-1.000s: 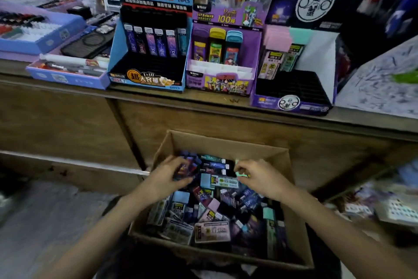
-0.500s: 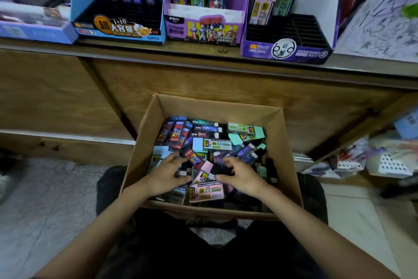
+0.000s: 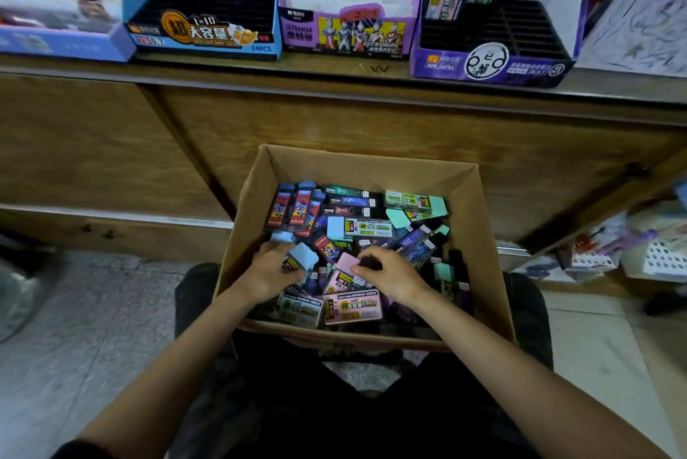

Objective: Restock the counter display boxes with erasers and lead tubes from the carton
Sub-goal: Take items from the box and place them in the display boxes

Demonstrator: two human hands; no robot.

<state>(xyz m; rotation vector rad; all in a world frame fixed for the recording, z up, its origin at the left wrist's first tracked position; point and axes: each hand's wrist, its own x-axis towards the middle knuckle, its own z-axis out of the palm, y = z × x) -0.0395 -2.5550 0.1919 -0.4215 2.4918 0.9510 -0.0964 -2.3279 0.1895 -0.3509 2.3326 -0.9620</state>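
An open cardboard carton [image 3: 494,272] stands on the floor between my knees, full of mixed erasers and lead tubes in blue, pink, green and dark sleeves. My left hand [image 3: 269,274] is inside it on the left, fingers curled round a light blue eraser [image 3: 302,257]. Next to a pink eraser [image 3: 346,262], my right hand [image 3: 394,274] pinches a small dark tube [image 3: 370,263] in the middle of the carton. On the counter above stand a blue display box [image 3: 202,36], a purple Ultraman display box [image 3: 345,34] and a purple slotted display box [image 3: 490,60].
The wooden counter front [image 3: 371,124] rises just behind the carton. A pale blue tray [image 3: 63,38] sits at the counter's left end and a patterned sheet [image 3: 639,23] at its right. Loose packets [image 3: 632,254] lie on a low shelf at right.
Both hands drew back from the carton's far side to its near middle. My left hand took hold of a light blue eraser, my right a dark tube. The view tilted down.
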